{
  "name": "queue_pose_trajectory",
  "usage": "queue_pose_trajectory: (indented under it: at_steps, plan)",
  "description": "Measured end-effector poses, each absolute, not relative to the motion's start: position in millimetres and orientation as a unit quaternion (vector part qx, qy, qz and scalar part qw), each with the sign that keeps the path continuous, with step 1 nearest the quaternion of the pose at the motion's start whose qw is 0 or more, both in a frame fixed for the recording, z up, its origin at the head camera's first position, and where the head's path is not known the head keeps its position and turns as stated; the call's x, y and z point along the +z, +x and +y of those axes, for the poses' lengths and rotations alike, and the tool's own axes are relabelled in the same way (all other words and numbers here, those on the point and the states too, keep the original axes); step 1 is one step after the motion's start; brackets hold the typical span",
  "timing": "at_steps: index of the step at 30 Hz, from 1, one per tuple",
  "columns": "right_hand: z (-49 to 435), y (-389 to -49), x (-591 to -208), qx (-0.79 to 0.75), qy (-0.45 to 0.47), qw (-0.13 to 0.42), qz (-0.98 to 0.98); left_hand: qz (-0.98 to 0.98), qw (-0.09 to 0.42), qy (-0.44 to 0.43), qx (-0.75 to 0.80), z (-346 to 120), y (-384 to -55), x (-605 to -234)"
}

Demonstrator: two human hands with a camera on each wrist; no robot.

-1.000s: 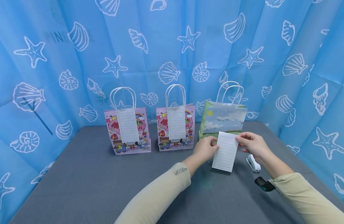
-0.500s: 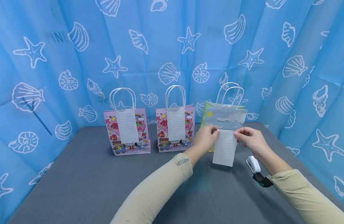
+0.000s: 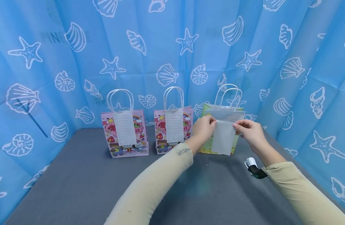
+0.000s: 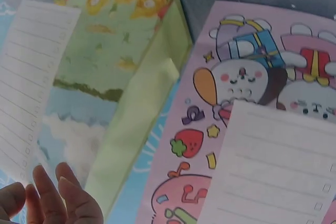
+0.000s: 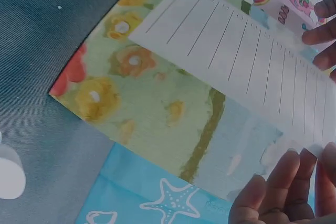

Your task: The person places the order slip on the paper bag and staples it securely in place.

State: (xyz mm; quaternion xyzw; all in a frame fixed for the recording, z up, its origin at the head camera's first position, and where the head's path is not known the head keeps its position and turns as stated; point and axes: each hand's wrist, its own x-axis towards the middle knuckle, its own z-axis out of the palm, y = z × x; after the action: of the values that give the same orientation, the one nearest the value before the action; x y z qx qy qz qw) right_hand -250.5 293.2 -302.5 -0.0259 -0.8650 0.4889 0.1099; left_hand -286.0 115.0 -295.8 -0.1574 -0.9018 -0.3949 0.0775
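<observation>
A white lined paper sheet [image 3: 223,137] hangs upright before the green paper bag [image 3: 206,147], which has a sky and flower print and white handles. My left hand [image 3: 204,128] pinches its upper left corner. At the upper right corner, my right hand [image 3: 250,132] holds it between thumb and finger. In the right wrist view the sheet [image 5: 247,61] overlaps the bag's printed front, with the right fingers [image 5: 283,182] at its corner. The left wrist view shows the left fingers [image 4: 52,198] beside the sheet's top edge [image 4: 31,87].
Two pink cartoon paper bags [image 3: 141,150] [image 3: 159,147] stand to the left, each with a lined sheet [image 3: 124,128] on its front. A white stapler [image 3: 250,163] lies on the grey table [image 3: 76,187] below the right hand. A blue shell-print curtain [image 3: 150,40] hangs behind.
Both hands have raised the lined sheet and carried it forward, from in front of the green bag to close over its face. The pink bags stay in place.
</observation>
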Motion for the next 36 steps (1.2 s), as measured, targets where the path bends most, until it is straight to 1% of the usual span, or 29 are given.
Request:
queue_pose_trajectory:
  at_steps: [4, 6, 8, 12, 14, 15, 17, 22, 25, 28, 32, 36]
  plan:
    - [294, -257, -300, 0.493, -0.033, 0.121, -0.861, -0.907, 0.090, -0.162, -0.379, 115, -290, -291]
    - [294, -260, -298, 0.493, -0.034, 0.128, -0.860, -0.911, 0.109, -0.165, -0.362, 116, -292, -288]
    - [294, -263, -296, 0.493, -0.036, 0.135, -0.859, -0.916, 0.142, -0.165, -0.337, 118, -294, -284]
    - [294, -267, -291, 0.497, -0.049, 0.148, -0.854, -0.921, 0.223, -0.152, -0.281, 121, -300, -277]
    - [294, -269, -289, 0.496, -0.055, 0.154, -0.853, -0.924, 0.242, -0.143, -0.258, 122, -305, -272]
    - [294, -270, -289, 0.495, -0.057, 0.155, -0.853, -0.929, 0.242, -0.140, -0.244, 122, -308, -270]
    - [294, -273, -289, 0.498, -0.059, 0.157, -0.851, -0.941, 0.220, -0.140, -0.217, 122, -313, -266]
    - [295, -275, -291, 0.512, -0.068, 0.148, -0.843, -0.964, 0.124, -0.164, -0.171, 123, -325, -260]
    - [297, -275, -294, 0.514, -0.076, 0.146, -0.842, -0.965, 0.084, -0.179, -0.170, 125, -330, -260]
    - [297, -276, -293, 0.512, -0.073, 0.150, -0.843, -0.967, 0.077, -0.182, -0.158, 128, -332, -260]
    - [295, -279, -291, 0.504, -0.054, 0.159, -0.847, -0.968, 0.095, -0.171, -0.159, 131, -332, -260]
    - [292, -280, -291, 0.471, -0.034, 0.181, -0.863, -0.962, 0.086, -0.169, -0.197, 132, -332, -263]
